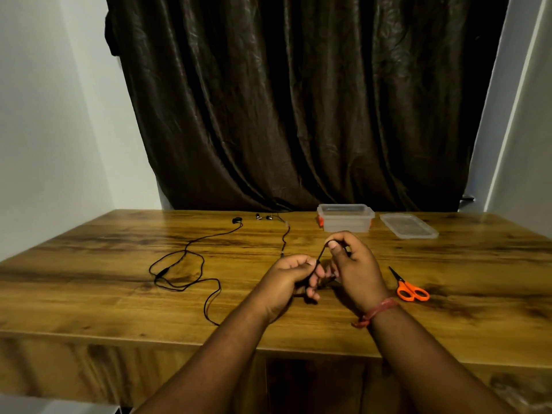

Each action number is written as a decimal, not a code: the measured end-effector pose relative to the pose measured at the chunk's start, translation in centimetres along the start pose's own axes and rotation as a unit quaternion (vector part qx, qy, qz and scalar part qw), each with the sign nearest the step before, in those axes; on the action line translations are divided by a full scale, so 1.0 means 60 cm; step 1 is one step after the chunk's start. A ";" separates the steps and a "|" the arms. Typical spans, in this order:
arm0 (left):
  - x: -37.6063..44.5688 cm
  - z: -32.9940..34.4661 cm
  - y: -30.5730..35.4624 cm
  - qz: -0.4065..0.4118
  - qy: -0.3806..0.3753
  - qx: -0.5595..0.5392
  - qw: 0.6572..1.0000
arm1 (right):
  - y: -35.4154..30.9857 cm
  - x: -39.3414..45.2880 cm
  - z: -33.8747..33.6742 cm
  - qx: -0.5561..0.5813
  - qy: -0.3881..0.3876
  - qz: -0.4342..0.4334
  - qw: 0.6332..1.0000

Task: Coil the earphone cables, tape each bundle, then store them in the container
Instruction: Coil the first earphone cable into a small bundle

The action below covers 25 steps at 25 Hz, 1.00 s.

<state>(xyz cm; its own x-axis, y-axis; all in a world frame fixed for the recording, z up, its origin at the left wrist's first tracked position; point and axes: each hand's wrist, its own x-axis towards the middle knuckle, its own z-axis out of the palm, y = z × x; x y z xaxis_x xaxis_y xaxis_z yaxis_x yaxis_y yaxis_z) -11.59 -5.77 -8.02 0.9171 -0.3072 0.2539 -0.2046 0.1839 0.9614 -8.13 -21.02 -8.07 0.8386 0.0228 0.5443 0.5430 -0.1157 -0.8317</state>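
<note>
The step in hand looks like coiling the first cable, w/ both hands working over the middle of the table (89, 294), nearer the front edge than the back.

Left to right: a loose earphone cable (185, 273) sprawls over the left-centre of the table, untouched, its earbud up near the back edge and its tail running toward the front edge. A second cable (285, 234) trails from the earbuds at the back edge down to the hands. The left hand (288, 282) has its fingers curled round that cable, holding what seems to be the gathered part. The right hand (352, 264) pinches a raised loop of it between thumb and forefinger, other fingers curled.

To do this well: keep loops even, feed slack from the back w/o yanking the earbuds across the wood, and hold the bundle tight in the left hand so it doesn't spring open before taping.

Around: the clear container (346, 221) stands open near the back edge, right of centre, its lid (409, 225) lying just beside it to the right. Orange scissors (410, 289) lie right of the right hand, near but apart. No tape roll can be made out, so it may need finding. Nothing blocks the way to the container; the sprawled cable is well apart from the hands.
</note>
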 end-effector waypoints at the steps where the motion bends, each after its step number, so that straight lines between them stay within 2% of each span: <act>1: -0.003 0.001 0.005 0.003 -0.007 -0.019 1.000 | 0.002 0.000 0.001 -0.002 -0.002 0.005 1.000; 3: -0.008 0.000 0.014 0.017 -0.004 -0.073 0.997 | 0.005 -0.002 0.002 -0.071 -0.024 -0.022 0.997; 5: -0.009 -0.005 0.021 0.040 0.017 -0.144 0.989 | 0.003 -0.011 0.009 -0.157 -0.087 -0.060 0.982; 8: -0.004 -0.013 0.029 0.072 0.077 -0.233 0.967 | 0.000 -0.023 0.028 -0.297 -0.169 -0.114 0.933; 11: 0.003 -0.022 0.030 0.097 0.148 -0.236 0.955 | -0.008 -0.030 0.034 -0.364 -0.194 -0.171 0.895; 13: 0.009 -0.024 0.024 0.102 0.188 -0.204 0.955 | -0.015 -0.034 0.031 -0.364 -0.198 -0.190 0.890; 15: 0.013 -0.025 0.015 0.103 0.214 -0.120 0.964 | -0.022 -0.039 0.030 -0.354 -0.201 -0.203 0.891; 17: 0.013 -0.022 0.006 0.100 0.229 0.025 0.968 | -0.027 -0.041 0.028 -0.353 -0.185 -0.210 0.893; 20: 0.008 -0.015 -0.004 0.091 0.224 0.227 0.943 | -0.027 -0.036 0.019 -0.339 -0.124 -0.207 0.909; 22: 0.007 -0.012 -0.009 0.079 0.192 0.244 0.947 | -0.026 -0.032 0.014 -0.330 -0.091 -0.202 0.918; 25: 0.010 -0.012 -0.016 0.038 0.154 0.174 0.972 | -0.026 -0.030 0.015 -0.357 -0.060 -0.217 0.906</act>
<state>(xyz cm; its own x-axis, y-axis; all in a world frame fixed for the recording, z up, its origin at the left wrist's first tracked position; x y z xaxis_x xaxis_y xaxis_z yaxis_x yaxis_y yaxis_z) -10.60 -5.45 -8.88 0.9426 -0.0010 0.3340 -0.3305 -0.1478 0.9322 -10.45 -19.99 -7.84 0.5748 0.3233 0.7517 0.6917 -0.6828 -0.2353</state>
